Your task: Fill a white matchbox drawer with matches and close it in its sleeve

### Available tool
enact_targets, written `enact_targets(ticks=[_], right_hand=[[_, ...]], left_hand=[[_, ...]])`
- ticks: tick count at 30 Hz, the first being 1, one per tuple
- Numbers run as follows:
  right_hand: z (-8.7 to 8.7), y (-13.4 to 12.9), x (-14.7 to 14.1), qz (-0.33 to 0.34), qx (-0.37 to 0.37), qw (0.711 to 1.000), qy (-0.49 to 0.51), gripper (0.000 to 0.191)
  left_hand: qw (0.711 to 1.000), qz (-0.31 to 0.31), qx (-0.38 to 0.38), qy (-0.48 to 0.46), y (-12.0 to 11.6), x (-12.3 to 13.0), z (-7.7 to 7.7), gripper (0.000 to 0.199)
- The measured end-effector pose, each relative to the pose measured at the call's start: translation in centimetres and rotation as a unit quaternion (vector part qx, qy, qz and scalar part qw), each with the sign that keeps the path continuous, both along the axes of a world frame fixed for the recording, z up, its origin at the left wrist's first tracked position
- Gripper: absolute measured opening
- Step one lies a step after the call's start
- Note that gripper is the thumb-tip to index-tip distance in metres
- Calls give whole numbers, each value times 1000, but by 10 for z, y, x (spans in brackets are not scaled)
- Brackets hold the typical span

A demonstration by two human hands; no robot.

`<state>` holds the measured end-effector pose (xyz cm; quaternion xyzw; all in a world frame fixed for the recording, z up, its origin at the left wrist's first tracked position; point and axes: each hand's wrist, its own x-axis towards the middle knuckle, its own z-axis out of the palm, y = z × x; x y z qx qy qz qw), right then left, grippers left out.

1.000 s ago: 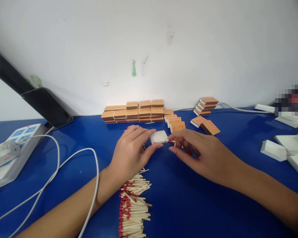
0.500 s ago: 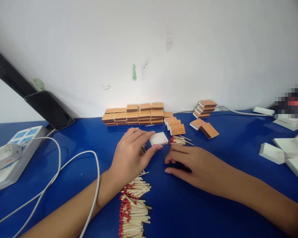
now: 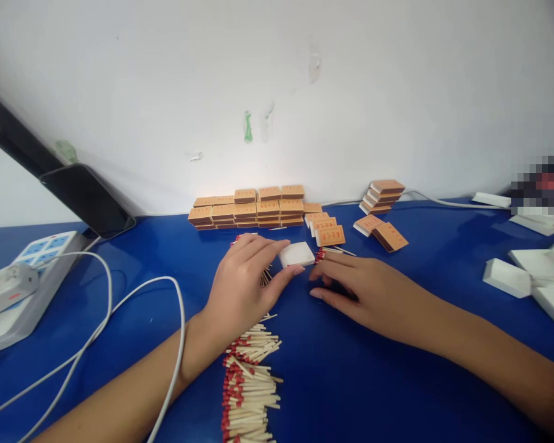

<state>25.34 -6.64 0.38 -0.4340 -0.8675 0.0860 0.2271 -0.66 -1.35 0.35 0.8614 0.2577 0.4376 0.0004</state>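
Note:
A white inner matchbox tray (image 3: 297, 253) lies on the blue table, with my left hand (image 3: 247, 277) closed on its left end between thumb and fingers. My right hand (image 3: 357, 286) is just to the right of the tray. Its fingers are curled at a small bunch of matches (image 3: 321, 253) and partly cover it. Thumb and fingers there are apart, with nothing visible between them. Piles of red-headed matches (image 3: 252, 400) run in a column below my left hand. More matches are partly hidden behind that hand.
Stacked orange matchboxes (image 3: 245, 211) stand along the wall, with matchbox sleeves (image 3: 330, 235) before them. Another sleeve stack (image 3: 383, 195) is at the back right. White trays (image 3: 508, 277) lie far right. A power strip (image 3: 41, 264), white cable (image 3: 180, 307) and phone (image 3: 87, 200) are left.
My right hand has moved slightly forward, covering more of the small bunch of matches. My left hand stays on the tray. The view has shifted a little.

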Motion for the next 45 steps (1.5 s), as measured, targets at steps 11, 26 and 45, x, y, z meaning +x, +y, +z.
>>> enact_targets(ticks=[11, 26, 45], right_hand=[[-6, -4, -8, 32, -2, 999, 12, 12], [-6, -6, -9, 60, 47, 997, 12, 17], [-14, -12, -26, 26, 20, 998, 56, 17]], left_hand=[[1000, -17, -11, 4, 0, 0, -1, 29], [1000, -15, -12, 5, 1, 0, -2, 31], [999, -30, -28, 8, 1, 1, -3, 28]])
